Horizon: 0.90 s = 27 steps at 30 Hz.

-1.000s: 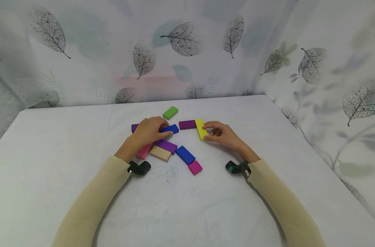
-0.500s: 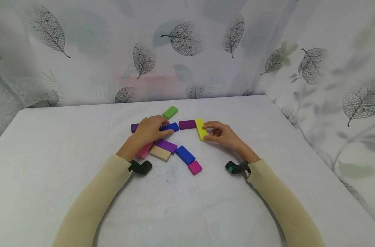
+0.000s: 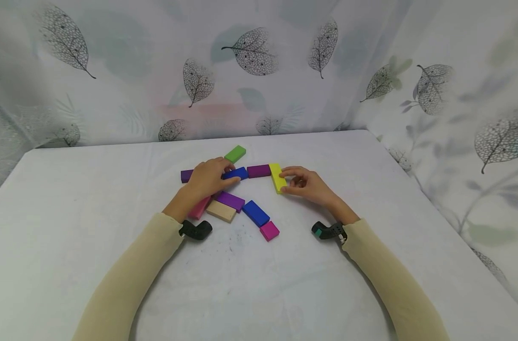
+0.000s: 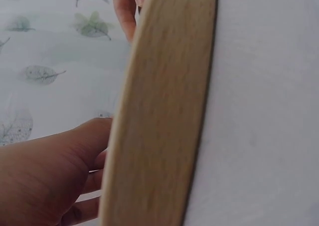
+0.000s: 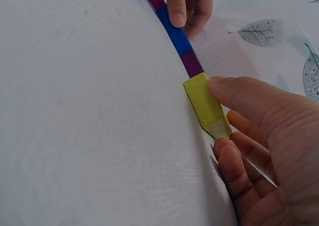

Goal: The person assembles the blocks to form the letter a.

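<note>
Where the left grip pinches it, a blue block hides (partly).

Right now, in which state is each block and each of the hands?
left hand: pinching upper blue block
right hand: pinching yellow block
upper blue block: held, touching maroon block
yellow block: held, touching maroon block
maroon block: touching both
green block: lying flat
dark purple block: partly hidden in head view
red block: partly hidden
violet block: lying flat
beige block: lying flat
lower blue block: lying flat
magenta block: unheld
</note>
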Each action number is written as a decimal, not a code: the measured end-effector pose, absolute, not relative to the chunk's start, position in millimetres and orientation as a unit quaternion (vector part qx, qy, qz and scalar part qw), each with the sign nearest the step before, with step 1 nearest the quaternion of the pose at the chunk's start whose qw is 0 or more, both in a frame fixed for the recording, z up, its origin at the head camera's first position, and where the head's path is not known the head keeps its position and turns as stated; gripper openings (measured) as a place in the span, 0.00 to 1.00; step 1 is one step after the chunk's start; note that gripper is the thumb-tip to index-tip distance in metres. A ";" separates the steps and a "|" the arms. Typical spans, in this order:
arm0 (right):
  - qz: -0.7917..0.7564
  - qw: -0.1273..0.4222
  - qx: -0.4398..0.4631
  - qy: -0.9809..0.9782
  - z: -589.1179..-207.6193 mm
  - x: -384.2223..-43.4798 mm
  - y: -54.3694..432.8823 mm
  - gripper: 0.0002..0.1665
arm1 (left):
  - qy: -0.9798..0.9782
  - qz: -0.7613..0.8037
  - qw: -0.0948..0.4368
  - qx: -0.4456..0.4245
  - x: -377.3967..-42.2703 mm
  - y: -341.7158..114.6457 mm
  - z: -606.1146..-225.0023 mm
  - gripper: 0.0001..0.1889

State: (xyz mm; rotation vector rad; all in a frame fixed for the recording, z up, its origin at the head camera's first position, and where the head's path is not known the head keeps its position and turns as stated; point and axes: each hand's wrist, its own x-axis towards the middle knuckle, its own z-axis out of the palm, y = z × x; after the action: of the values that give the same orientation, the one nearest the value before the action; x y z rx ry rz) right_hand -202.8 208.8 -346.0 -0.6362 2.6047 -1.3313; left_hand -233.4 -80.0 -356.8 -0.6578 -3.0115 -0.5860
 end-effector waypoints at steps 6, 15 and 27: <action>-0.442 0.073 -0.211 0.869 -345.5 -203.1 209.2 0.24 | -0.960 -0.179 0.006 -0.214 -233.7 -79.9 -357.2 0.24; -0.444 0.069 -0.206 0.869 -362.1 -215.1 214.3 0.24 | -0.957 -0.189 -0.006 -0.220 -232.0 -82.1 -354.3 0.25; -0.433 0.066 -0.206 0.875 -374.0 -222.3 217.3 0.25 | -0.955 -0.196 -0.026 -0.220 -230.2 -84.8 -353.6 0.25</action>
State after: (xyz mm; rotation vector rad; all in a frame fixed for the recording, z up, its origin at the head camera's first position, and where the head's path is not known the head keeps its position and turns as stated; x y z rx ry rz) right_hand -222.3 217.3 -374.0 -0.6228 2.6399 -1.3054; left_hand -230.2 -84.8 -353.6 -0.7022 -3.0521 -0.6275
